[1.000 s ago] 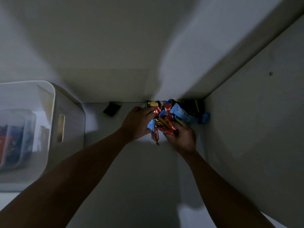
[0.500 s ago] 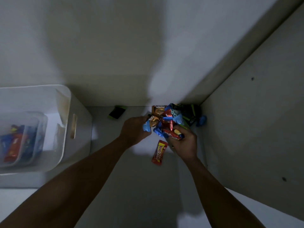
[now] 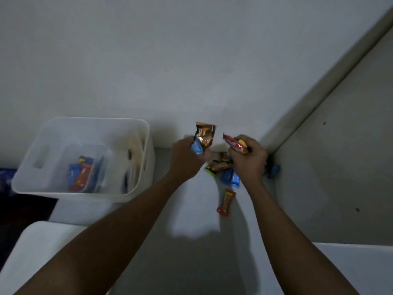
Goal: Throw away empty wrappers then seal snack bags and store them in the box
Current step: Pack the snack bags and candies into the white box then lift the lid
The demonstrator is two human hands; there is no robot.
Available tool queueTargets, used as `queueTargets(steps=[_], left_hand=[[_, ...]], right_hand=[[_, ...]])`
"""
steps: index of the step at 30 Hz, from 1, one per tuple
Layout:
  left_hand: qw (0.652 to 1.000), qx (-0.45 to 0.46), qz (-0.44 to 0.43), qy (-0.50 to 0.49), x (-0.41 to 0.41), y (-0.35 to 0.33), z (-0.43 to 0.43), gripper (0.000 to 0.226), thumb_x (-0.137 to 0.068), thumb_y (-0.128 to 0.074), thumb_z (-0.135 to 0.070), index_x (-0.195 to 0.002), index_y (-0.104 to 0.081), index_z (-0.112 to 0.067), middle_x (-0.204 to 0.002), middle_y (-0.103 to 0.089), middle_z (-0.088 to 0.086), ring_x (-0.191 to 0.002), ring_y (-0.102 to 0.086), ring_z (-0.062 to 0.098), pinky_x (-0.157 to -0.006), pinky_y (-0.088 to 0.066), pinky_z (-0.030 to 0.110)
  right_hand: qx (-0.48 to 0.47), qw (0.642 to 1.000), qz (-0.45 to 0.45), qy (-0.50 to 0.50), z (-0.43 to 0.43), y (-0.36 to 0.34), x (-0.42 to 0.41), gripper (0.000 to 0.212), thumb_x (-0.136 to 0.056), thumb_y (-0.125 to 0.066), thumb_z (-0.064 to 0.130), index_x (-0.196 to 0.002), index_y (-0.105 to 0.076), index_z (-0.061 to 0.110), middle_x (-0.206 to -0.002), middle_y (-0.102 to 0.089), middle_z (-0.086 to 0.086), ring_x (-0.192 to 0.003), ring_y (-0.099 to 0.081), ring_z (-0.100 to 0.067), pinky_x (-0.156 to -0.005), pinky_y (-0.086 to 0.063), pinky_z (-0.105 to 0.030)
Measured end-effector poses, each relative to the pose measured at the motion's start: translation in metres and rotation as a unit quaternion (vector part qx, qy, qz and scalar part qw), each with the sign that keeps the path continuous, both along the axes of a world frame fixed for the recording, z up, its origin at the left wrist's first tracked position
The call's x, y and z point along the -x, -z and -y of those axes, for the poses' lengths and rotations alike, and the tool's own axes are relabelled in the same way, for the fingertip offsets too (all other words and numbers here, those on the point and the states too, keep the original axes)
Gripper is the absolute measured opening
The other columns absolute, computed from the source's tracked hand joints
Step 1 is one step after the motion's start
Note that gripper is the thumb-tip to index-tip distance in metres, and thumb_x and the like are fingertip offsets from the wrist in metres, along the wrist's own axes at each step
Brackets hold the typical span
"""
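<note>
A person's left hand (image 3: pixel 187 159) is closed around two small snack packets, a brown one (image 3: pixel 205 135) standing up out of the fist and a blue one (image 3: pixel 196 148) pinched below it, while the right hand (image 3: pixel 247 159) is clenched on a red packet (image 3: pixel 236 144) lifted above the pile (image 3: pixel 223 169) at the shelf's far right corner. More packets lie there in a loose heap against the back wall (image 3: pixel 191 60), with a single red bar (image 3: pixel 226 202) lying apart, nearer the front edge, and a blue one (image 3: pixel 273 171) tucked against the side panel (image 3: pixel 329 167). The packets look light, thin and crinkly, their glossy film likely slippery, so a pinch across the crimped end or a whole-fist hold as shown seems surest; squeezing the middle could crush what is inside. Whether any held packet is empty cannot be told in the dim light. At the shelf's left stands a white box (image 3: pixel 146 145) with cut-out handles, and inside it sits a clear tub (image 3: pixel 106 152) holding blue and red packets (image 3: pixel 81 175). A second white container (image 3: pixel 38 241) shows at the lower left, its contents out of view.
</note>
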State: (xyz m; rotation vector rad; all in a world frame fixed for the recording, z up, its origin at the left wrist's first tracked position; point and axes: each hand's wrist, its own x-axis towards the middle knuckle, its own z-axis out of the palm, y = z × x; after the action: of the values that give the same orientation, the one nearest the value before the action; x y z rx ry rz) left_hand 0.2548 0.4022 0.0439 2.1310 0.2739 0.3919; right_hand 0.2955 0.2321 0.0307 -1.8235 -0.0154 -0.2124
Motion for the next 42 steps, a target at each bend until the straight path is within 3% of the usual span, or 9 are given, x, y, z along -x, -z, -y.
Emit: queueTargets(steps=[3, 7, 13, 17, 21, 29, 33, 37, 42], left_hand=[[0.995, 0.053, 0.035, -0.081, 0.014, -0.039, -0.043, 0.024, -0.068, -0.075, -0.025, -0.061, -0.061, -0.008, -0.056, -0.063, 0.004, -0.05, -0.058, 0.016, -0.05, -0.046, 0.031], [0.984, 0.097, 0.026, -0.149, 0.043, -0.072, -0.12, 0.015, -0.067, -0.073, -0.019, -0.061, -0.064, -0.008, -0.056, -0.066, 0.006, -0.051, -0.064, 0.021, -0.052, -0.053, 0.035], [0.951, 0.166, -0.155, -0.209, 0.1, -0.053, -0.198, 0.015, -0.069, -0.078, -0.022, -0.075, -0.068, -0.013, -0.071, -0.07, 0.005, -0.069, -0.069, 0.019, -0.065, -0.056, 0.032], [0.924, 0.236, -0.217, -0.21, 0.116, -0.028, -0.224, 0.024, -0.071, -0.082, -0.022, -0.084, -0.069, -0.007, -0.073, -0.069, 0.005, -0.062, -0.066, 0.016, -0.051, -0.052, 0.024], [0.915, 0.238, -0.268, -0.183, 0.118, -0.016, -0.236, 0.054, -0.054, -0.08, -0.042, -0.095, -0.067, -0.008, -0.083, -0.071, 0.009, -0.077, -0.07, 0.024, -0.064, -0.06, 0.035], [0.902, 0.222, -0.356, -0.106, 0.106, -0.012, -0.253, 0.06, -0.069, -0.078, -0.049, -0.108, -0.055, -0.009, -0.098, -0.064, 0.008, -0.096, -0.064, 0.026, -0.094, -0.054, 0.039], [0.904, 0.191, -0.378, -0.056, 0.106, -0.01, -0.255, 0.05, -0.078, -0.074, -0.052, -0.102, -0.057, -0.012, -0.092, -0.063, 0.003, -0.103, -0.061, 0.025, -0.101, -0.047, 0.038], [0.902, 0.188, -0.385, -0.052, 0.11, -0.009, -0.256, 0.047, -0.076, -0.074, -0.05, -0.1, -0.06, -0.012, -0.096, -0.063, 0.004, -0.099, -0.06, 0.025, -0.1, -0.049, 0.04], [0.912, 0.193, -0.358, -0.057, 0.111, -0.012, -0.254, 0.055, -0.063, -0.076, -0.055, -0.1, -0.059, -0.018, -0.098, -0.066, 0.003, -0.096, -0.062, 0.024, -0.095, -0.052, 0.043]], right_hand=[[-0.051, 0.998, 0.018, -0.034, -0.051, -0.05, 0.005, 0.03, -0.068, -0.067, -0.011, -0.091, -0.074, 0.006, -0.078, -0.067, -0.009, -0.06, -0.059, 0.003, -0.059, -0.046, -0.015], [-0.095, 0.986, -0.045, -0.132, -0.133, -0.088, 0.017, 0.02, -0.073, -0.066, 0.001, -0.088, -0.074, 0.011, -0.062, -0.061, -0.004, -0.05, -0.056, -0.015, -0.049, -0.047, -0.026], [-0.07, 0.962, -0.206, -0.168, -0.254, -0.08, 0.033, 0.015, -0.067, -0.074, 0.028, -0.074, -0.074, 0.015, -0.069, -0.072, -0.005, -0.069, -0.072, -0.024, -0.07, -0.062, -0.049], [0.013, 0.958, -0.231, -0.169, -0.309, -0.058, 0.038, 0.021, -0.068, -0.075, 0.032, -0.08, -0.075, 0.014, -0.074, -0.075, -0.006, -0.075, -0.073, -0.025, -0.077, -0.062, -0.046], [0.091, 0.948, -0.259, -0.163, -0.331, -0.036, 0.037, 0.037, -0.068, -0.077, 0.037, -0.093, -0.072, 0.01, -0.082, -0.075, -0.01, -0.079, -0.074, -0.026, -0.079, -0.061, -0.046], [0.125, 0.952, -0.227, -0.162, -0.349, -0.037, 0.039, 0.04, -0.075, -0.077, 0.054, -0.074, -0.071, 0.015, -0.065, -0.07, -0.005, -0.069, -0.069, -0.023, -0.072, -0.059, -0.041], [0.122, 0.953, -0.224, -0.165, -0.354, -0.045, 0.042, 0.084, -0.073, -0.047, 0.084, -0.11, -0.061, 0.01, -0.099, -0.071, -0.007, -0.087, -0.068, -0.026, -0.084, -0.057, -0.044], [0.084, 0.962, -0.223, -0.13, -0.353, -0.055, 0.046, 0.069, -0.088, -0.041, 0.073, -0.123, -0.056, 0.015, -0.117, -0.059, -0.005, -0.103, -0.058, -0.027, -0.091, -0.055, -0.052], [0.093, 0.969, -0.202, -0.11, -0.336, -0.062, 0.043, 0.057, -0.096, -0.042, 0.06, -0.122, -0.056, 0.011, -0.107, -0.055, -0.002, -0.096, -0.058, -0.025, -0.072, -0.062, -0.046]])
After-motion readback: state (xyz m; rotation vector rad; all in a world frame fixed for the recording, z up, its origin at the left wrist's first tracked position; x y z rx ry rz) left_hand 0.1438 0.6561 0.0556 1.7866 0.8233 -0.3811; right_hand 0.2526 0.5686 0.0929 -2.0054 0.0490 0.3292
